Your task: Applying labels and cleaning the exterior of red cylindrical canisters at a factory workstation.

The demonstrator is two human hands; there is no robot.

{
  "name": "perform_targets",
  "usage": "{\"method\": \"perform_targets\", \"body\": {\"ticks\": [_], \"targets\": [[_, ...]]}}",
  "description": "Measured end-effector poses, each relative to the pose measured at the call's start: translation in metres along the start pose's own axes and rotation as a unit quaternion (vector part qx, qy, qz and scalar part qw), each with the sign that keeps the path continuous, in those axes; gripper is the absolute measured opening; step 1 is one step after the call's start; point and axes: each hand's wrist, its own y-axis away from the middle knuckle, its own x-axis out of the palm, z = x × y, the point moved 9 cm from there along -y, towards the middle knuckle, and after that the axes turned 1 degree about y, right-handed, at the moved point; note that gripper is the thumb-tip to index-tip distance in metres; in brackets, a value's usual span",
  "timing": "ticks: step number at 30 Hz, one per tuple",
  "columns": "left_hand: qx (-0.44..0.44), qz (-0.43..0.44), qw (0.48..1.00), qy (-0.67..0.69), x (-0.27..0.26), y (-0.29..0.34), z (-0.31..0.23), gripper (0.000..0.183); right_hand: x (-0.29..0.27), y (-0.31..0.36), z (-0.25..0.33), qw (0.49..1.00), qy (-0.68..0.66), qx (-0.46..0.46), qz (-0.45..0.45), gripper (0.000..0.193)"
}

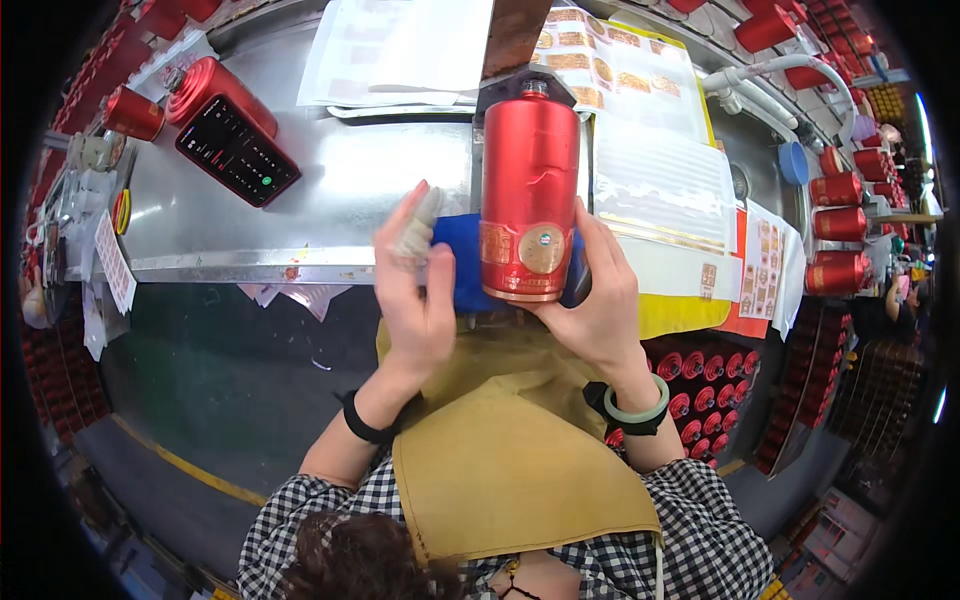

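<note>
A tall red metallic bottle (529, 190) lies lengthwise away from me on a blue cloth (461, 262) at the front edge of a steel worktable (330, 200). It bears a square gold label and a round gold sticker near its base. My right hand (597, 300) grips the bottle's base from the right. My left hand (412, 280) hovers just left of the bottle, fingers apart, its forefinger wrapped in a grey fingertip cover; it holds nothing. I wear a mustard apron (510, 450).
A phone in a red case (238, 150) and red bottles (215, 90) lie at the table's left. Sheets of gold stickers (630, 90) and white papers (400, 50) are at the back. More red bottles (835, 230) line the right; a crate of them (700, 390) is below.
</note>
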Motion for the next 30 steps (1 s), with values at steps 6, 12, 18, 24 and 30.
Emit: {"method": "perform_targets", "body": {"ticks": [6,12,18,24,30], "targets": [[0.182,0.205,0.952,-0.136,0.043,0.034,-0.019,0.076,-0.011,-0.004,0.007,0.997,-0.079,-0.004,-0.017,0.099],[0.121,0.162,0.972,-0.117,0.034,0.022,-0.02,0.135,-0.015,-0.007,0.008,0.998,-0.057,0.0,-0.008,0.099],[0.012,0.272,0.951,0.147,0.044,0.0,-0.008,0.116,-0.01,0.002,-0.011,0.998,-0.052,0.013,0.012,0.109],[-0.131,0.22,0.921,0.294,0.056,0.001,-0.007,0.072,0.003,0.008,-0.04,0.946,-0.286,0.141,0.05,0.081],[-0.104,0.249,0.938,0.216,0.058,0.004,-0.005,0.076,0.006,0.007,-0.043,0.935,-0.32,0.149,0.031,0.066]]}}
